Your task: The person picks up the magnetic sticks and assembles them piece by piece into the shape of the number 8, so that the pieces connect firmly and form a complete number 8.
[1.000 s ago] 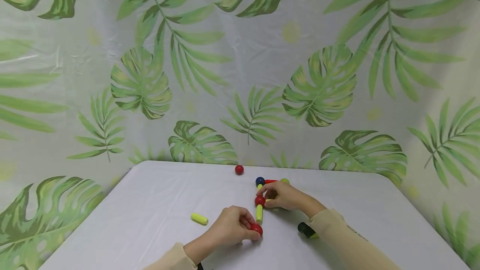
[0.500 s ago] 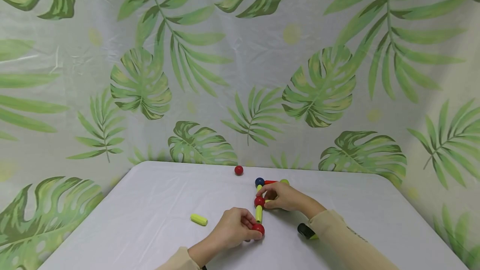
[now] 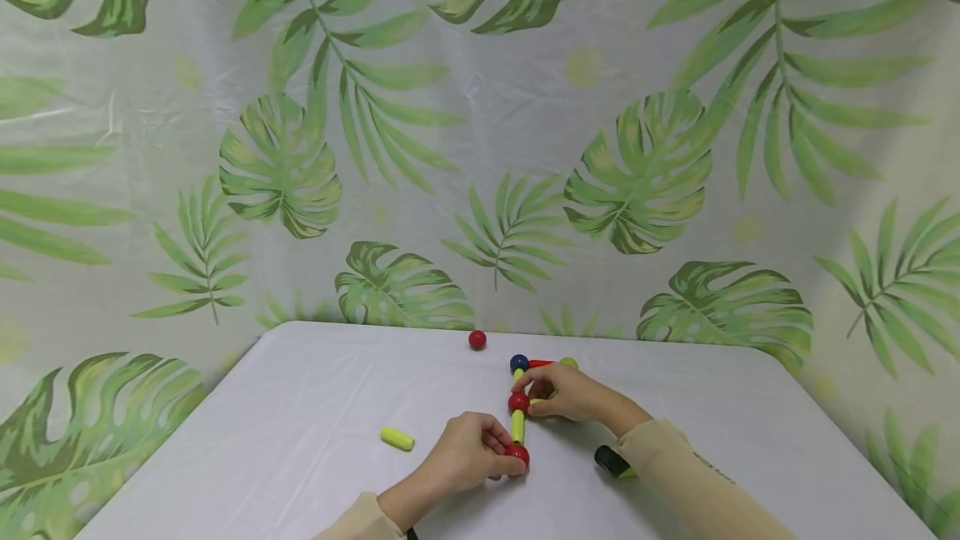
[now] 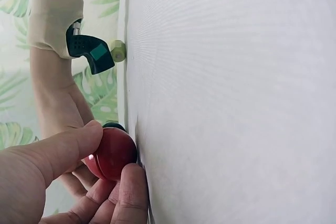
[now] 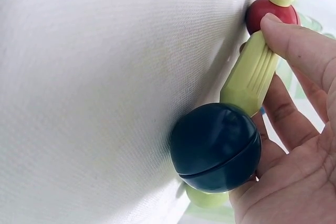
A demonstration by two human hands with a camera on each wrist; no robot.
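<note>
My left hand [image 3: 468, 450] pinches a red ball [image 4: 115, 153] between thumb and fingers, low over the white table. In the head view, this ball sits right at the near end of a yellow-green rod [image 3: 517, 427]. That rod leads to another red ball [image 3: 518, 402], gripped by my right hand [image 3: 573, 394] with the thumb on it. In the right wrist view, a second yellow-green rod [image 5: 249, 74] runs from this ball to a dark blue ball [image 5: 215, 148] under the palm. Behind, a rod joins it to a blue ball [image 3: 519, 364].
A red rod [image 3: 540, 363] links the far blue ball to a green ball [image 3: 569, 362]. A loose red ball [image 3: 477, 340] lies near the table's [image 3: 315, 382] back edge, a loose yellow-green rod [image 3: 397, 438] to the left. A black wrist mount [image 3: 611, 460] hangs beneath the right sleeve.
My left hand has shifted slightly right with its red ball, bringing it in line with the near end of the rod. The right hand has stayed in place on its red ball.
</note>
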